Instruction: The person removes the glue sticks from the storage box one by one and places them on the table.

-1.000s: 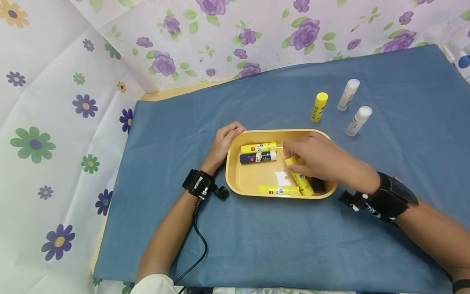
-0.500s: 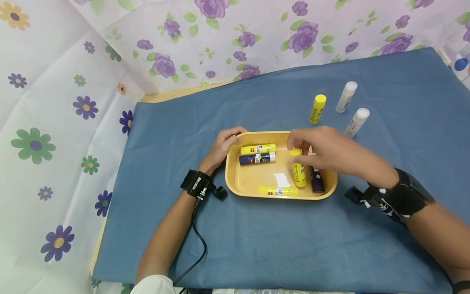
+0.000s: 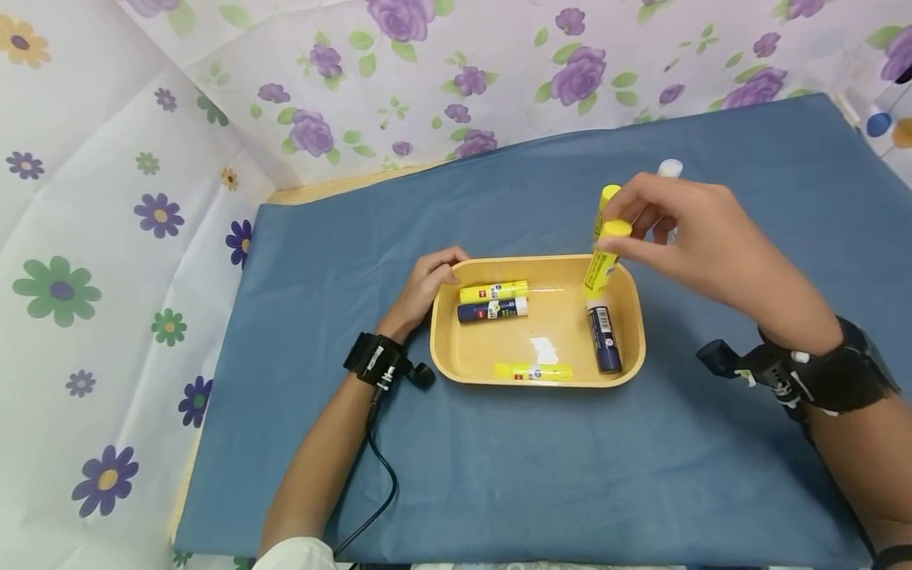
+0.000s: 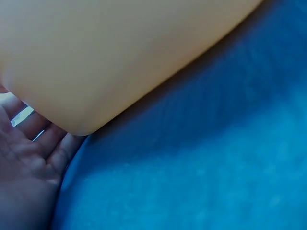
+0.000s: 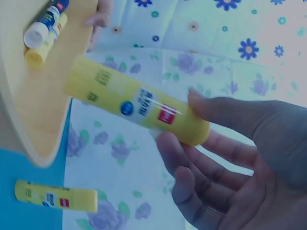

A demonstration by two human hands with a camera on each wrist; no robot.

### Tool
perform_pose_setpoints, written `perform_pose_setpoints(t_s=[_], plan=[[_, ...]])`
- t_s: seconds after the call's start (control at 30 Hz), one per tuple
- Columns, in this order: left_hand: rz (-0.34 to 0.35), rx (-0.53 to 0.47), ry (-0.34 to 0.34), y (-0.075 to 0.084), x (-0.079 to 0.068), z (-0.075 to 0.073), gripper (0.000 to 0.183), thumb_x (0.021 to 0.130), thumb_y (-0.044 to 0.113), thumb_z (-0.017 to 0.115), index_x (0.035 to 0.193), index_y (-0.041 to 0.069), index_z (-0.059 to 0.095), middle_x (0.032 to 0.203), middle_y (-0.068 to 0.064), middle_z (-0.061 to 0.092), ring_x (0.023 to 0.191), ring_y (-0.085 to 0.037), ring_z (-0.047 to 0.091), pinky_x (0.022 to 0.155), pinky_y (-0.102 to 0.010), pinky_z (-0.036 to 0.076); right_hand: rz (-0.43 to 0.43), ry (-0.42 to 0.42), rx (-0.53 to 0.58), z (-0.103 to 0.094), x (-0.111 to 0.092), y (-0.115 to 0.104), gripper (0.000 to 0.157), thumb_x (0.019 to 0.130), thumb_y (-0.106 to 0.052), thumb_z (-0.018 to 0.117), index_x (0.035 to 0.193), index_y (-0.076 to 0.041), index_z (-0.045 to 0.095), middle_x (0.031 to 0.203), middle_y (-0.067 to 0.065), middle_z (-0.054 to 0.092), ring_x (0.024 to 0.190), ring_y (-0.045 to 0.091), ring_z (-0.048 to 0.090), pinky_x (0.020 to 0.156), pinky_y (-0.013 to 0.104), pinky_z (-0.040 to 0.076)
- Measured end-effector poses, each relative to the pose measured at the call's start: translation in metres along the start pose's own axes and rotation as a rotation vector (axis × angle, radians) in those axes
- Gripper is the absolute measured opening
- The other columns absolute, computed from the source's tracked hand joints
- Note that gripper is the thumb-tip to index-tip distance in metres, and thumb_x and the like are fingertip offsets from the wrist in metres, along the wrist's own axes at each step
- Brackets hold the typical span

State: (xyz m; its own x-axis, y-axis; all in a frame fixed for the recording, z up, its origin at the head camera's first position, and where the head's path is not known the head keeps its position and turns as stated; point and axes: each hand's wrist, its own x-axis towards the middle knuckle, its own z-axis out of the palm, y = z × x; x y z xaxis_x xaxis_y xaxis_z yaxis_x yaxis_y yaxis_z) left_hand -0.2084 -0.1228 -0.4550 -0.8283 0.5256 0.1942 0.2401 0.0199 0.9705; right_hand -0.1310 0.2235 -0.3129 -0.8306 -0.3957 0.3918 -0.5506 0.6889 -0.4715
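My right hand (image 3: 694, 229) pinches a yellow glue stick (image 3: 602, 265) by its capped end, between thumb and fingers. The stick hangs tilted above the right end of a shallow yellow tray (image 3: 492, 348). My left hand (image 3: 420, 289) holds the tray's left end, thumb at the rim and fingers along the outer wall (image 4: 96, 57). Inside the tray lie a yellow glue stick (image 3: 493, 292), a dark blue one (image 3: 492, 309) beside it, another yellow one (image 3: 533, 371) along the near wall and a dark blue one (image 3: 604, 340) at the right.
Behind my right hand a yellow glue stick (image 3: 600, 214) stands upright on the blue cloth (image 3: 342, 253). A white glue stick (image 3: 670, 168) is there too, mostly covered by the hand. Flowered sheets (image 3: 285, 71) rise at the back and left.
My right hand has lifted the yellow glue stick out of the tray and moved it up and right. The hand now covers most of the white sticks. My left hand stays at the tray.
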Motion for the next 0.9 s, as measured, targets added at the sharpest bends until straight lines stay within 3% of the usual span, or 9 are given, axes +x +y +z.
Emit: perform_pose_setpoints(t_s=[0.2, 0.4, 0.63, 0.9], plan=[[0.028, -0.007, -0.002, -0.002, -0.001, -0.002, 0.021, 0.089, 0.005, 0.045, 0.093, -0.008, 0.060, 0.090, -0.022, 0.052, 0.078, -0.032, 0.053, 0.068, -0.034, 0.049, 0.073, 0.132, -0.009, -0.011, -0.001, 0.004, 0.030, 0.085, -0.025, 0.076, 0.110, -0.013, 0.066, 0.093, -0.005, 0.064, 0.076, 0.001, 0.054, 0.067, 0.018, 0.043], [0.019, -0.010, -0.006, -0.002, 0.000, -0.001, 0.023, 0.088, 0.009, 0.046, 0.094, -0.007, 0.061, 0.089, -0.023, 0.053, 0.074, -0.031, 0.054, 0.065, -0.033, 0.050, 0.113, 0.169, -0.063, -0.010, -0.003, 0.012, 0.030, 0.086, -0.023, 0.075, 0.110, -0.008, 0.064, 0.097, 0.004, 0.063, 0.081, 0.011, 0.055, 0.072, 0.023, 0.041], [0.032, -0.013, -0.042, -0.002, 0.000, -0.004, 0.024, 0.088, 0.009, 0.045, 0.095, -0.007, 0.061, 0.092, -0.021, 0.055, 0.078, -0.032, 0.056, 0.068, -0.033, 0.050, 0.159, 0.104, -0.142, 0.003, -0.002, 0.023, 0.032, 0.088, -0.025, 0.072, 0.113, -0.006, 0.062, 0.099, 0.010, 0.061, 0.083, 0.024, 0.059, 0.069, 0.040, 0.043], [0.014, -0.033, -0.064, 0.000, 0.000, -0.005, 0.023, 0.087, 0.006, 0.044, 0.096, -0.008, 0.060, 0.094, -0.021, 0.056, 0.081, -0.031, 0.057, 0.069, -0.034, 0.051, 0.203, -0.058, -0.161, 0.025, 0.000, 0.032, 0.027, 0.086, -0.017, 0.075, 0.105, -0.007, 0.059, 0.097, 0.013, 0.062, 0.080, 0.028, 0.061, 0.065, 0.044, 0.049]])
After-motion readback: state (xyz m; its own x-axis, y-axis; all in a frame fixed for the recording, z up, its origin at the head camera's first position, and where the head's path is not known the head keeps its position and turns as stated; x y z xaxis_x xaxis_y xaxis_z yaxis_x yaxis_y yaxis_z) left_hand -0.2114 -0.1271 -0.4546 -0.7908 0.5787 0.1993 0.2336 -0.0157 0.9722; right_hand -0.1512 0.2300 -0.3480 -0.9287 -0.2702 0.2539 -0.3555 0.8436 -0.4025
